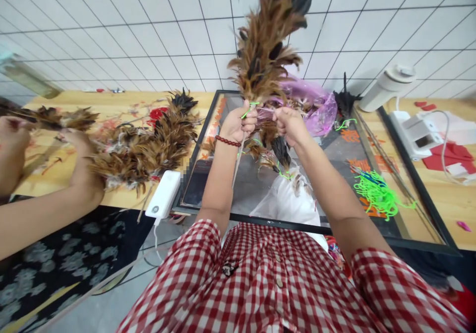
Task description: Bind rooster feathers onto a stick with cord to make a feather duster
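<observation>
My left hand (240, 120) is closed around the stick of a feather duster (266, 55), just below its brown and black feathers. The duster stands upright in front of the tiled wall, and a bright green tie shows at the base of its feathers. Beside it, my right hand (290, 124) is closed in a pinch, with a thin pale strand running between the two hands. The strand's end inside my right fingers is hidden. Beneath my hands, loose feathers (281, 150) lie over a dark framed panel (245, 194) and a white bag (282, 201).
A pink plastic bag (316, 102) lies behind my right hand. Green ties (377, 194) are heaped at right, near thin sticks (390, 159), a white bottle (386, 87) and a power strip (407, 129). At left are feather dusters (148, 149), a power bank (163, 194) and a co-worker's arms (55, 219).
</observation>
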Demonstrator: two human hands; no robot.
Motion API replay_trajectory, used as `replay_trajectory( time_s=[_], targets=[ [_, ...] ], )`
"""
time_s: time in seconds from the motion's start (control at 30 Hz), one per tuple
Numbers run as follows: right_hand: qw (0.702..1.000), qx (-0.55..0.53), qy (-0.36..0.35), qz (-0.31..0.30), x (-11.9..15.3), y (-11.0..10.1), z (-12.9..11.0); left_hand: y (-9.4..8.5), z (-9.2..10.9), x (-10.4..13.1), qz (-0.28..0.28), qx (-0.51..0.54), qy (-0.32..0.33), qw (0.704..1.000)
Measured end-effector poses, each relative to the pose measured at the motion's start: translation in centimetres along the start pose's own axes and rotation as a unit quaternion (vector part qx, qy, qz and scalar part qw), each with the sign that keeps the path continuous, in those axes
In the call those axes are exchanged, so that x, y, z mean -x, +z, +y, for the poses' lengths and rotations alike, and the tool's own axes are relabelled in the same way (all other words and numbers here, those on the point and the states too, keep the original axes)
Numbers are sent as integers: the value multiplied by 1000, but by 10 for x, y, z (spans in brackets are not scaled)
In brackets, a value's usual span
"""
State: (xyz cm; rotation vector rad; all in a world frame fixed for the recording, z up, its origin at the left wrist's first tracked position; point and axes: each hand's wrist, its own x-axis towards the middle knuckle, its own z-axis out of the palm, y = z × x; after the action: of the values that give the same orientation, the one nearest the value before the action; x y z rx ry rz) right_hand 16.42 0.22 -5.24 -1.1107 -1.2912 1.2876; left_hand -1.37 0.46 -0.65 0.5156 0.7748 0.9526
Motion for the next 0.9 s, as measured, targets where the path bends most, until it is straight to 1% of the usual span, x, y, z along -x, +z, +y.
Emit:
replay_trajectory(
  time_s=[0.07,0.1,0.13,0.2,0.27,0.3,0.33,0.43,0.47,0.5,0.6,0.63,0.67,0.7,0.73,0.8,0.83,0.87,0.9],
  targets=[
    [991,124,-26,38,-4,-5,2,0,0,-2,11,-2,11,1000],
    [976,209,-40,53,-6,-6,3,0,-1,-3,22,-6,15,1000],
    [951,297,-55,69,-5,-7,3,0,-3,-6,36,-11,19,999],
    [887,444,-85,100,0,-9,2,0,-6,-11,68,-20,32,997],
    [833,528,-109,126,10,-7,-2,-1,-7,-15,91,-24,51,994],
    [816,555,-109,121,16,-5,-3,-2,-7,-16,99,-25,63,993],
    [805,578,-95,97,21,-2,-4,-2,-7,-16,105,-25,74,991],
    [776,630,7,-22,28,13,2,-1,-6,-14,113,-27,89,989],
    [766,640,44,-47,26,18,8,0,-5,-13,114,-29,91,989],
    [757,647,72,-59,24,23,14,1,-5,-11,115,-31,92,989],
    [746,654,116,-49,13,27,33,3,-5,-9,112,-34,97,988],
    [749,650,118,-50,10,24,37,3,-6,-10,109,-32,99,989],
    [761,636,116,-55,7,19,39,3,-6,-10,105,-30,100,989],
    [786,605,113,-60,6,14,40,3,-7,-12,101,-28,100,989],
    [824,551,114,-61,6,7,39,2,-8,-13,98,-28,97,990],
    [912,383,132,-63,8,-7,34,2,-11,-17,95,-28,91,991],
    [946,282,143,-67,10,-13,31,2,-13,-19,95,-28,88,991],
    [968,184,152,-80,13,-17,27,2,-15,-21,94,-27,85,992],
    [978,97,154,-102,16,-20,23,2,-17,-22,92,-27,82,992]
  ],
)
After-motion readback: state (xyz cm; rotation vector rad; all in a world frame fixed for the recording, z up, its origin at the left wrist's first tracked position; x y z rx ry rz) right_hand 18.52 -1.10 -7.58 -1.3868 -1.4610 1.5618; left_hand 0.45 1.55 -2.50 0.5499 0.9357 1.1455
